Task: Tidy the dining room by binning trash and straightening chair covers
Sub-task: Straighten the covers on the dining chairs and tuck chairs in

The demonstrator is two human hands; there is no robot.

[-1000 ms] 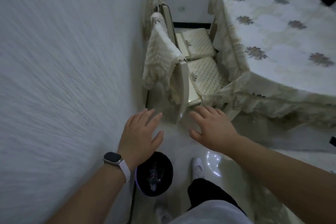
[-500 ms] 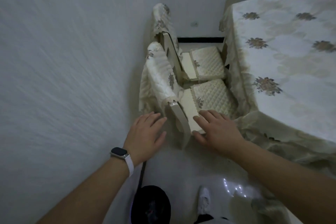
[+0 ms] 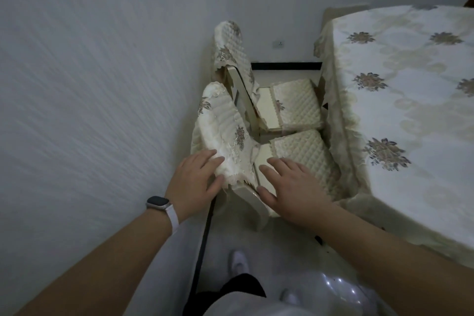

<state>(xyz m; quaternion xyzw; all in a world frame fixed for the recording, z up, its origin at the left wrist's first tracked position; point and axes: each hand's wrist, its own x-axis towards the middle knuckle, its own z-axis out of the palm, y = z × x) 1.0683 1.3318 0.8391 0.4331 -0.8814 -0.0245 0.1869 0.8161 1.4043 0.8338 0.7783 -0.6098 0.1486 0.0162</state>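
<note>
Cover [image 3: 225, 131]: cream quilted, floral, draped askew over the back of the near chair [image 3: 252, 200], between the wall [image 3: 102, 84] and the table [image 3: 410, 115] edge. Left hand [image 3: 195, 179]: fingers straight, flat on the cover's lower hem, grasping nothing. Right hand [image 3: 289, 187]: released, fingers spread above the seat, thumb beside the back rail.

Left hand [image 3: 195, 179] lies flat on the near chair cover [image 3: 225, 133]; right hand [image 3: 289, 187], at its three o'clock, seemingly touches the bare chair back [image 3: 253, 204].
</note>
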